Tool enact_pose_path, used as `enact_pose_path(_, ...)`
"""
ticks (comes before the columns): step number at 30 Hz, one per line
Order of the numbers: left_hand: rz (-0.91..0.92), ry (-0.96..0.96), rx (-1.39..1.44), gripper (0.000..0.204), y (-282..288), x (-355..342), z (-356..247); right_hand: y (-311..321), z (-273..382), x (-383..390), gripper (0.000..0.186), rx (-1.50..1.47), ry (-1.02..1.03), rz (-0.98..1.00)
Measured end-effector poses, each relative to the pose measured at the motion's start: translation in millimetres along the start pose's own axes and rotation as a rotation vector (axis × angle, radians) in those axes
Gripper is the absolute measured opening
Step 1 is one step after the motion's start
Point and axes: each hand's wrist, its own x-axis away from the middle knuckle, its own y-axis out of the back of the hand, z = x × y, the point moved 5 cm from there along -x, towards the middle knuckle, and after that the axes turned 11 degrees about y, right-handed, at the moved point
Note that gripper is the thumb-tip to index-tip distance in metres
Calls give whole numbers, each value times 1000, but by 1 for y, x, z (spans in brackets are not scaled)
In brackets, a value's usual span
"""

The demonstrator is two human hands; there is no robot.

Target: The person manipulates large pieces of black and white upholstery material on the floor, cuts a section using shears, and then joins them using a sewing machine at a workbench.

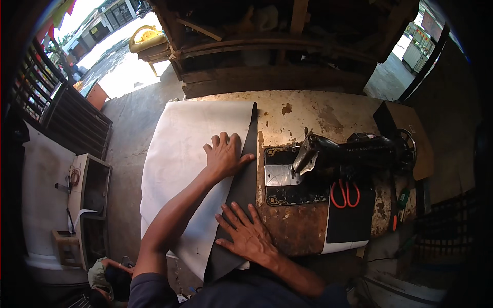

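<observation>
A large sheet of material (185, 138), white on one face and dark grey on the other, is folded over on the left part of the worktable and hangs past its left edge. My left hand (223, 156) lies palm down on the white face, fingers spread and slightly bent, its thumb reaching onto the dark strip. Lower down, my right hand (247, 232) rests flat, fingers apart, across the dark strip and the white edge. Neither hand grips anything. Right of both hands stands a black sewing machine (349, 154) with a bright metal plate.
Red-handled scissors (345, 194) lie by the machine, over a dark piece with a white edge (349, 223). A cardboard box (405, 128) and a green-handled tool (403, 198) are at the right. The worn worktable (292, 236) abuts a wooden frame (277, 77). Another person (105, 277) is at lower left.
</observation>
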Motion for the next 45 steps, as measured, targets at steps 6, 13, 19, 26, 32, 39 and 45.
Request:
enact_pose_path(6,58,-27,-41,36,-19,-47,6,-6,1,2,71,-18,3,-50)
enact_pose_path(13,-272,156,925,27,168,-85,99,2,9,-14,69,101,70,253)
enact_pose_path(19,-428,-250,985,26,393,12,34,-6,-71,-10,60,205,77,-171)
enact_pose_path(26,-280,-557,740,30,446,53,-83,1,-220,-66,65,-564,46,-334)
enact_pose_path(32,-169,-295,419,23,332,73,-15,41,-81,-13,61,-203,14,-49)
enact_pose_path(39,-653,-471,137,33,157,118,-45,36,-39,36,53,283,19,11)
enact_pose_path(45,93,-1022,-155,40,14,188,-63,10,1,80,36,-214,-115,-65)
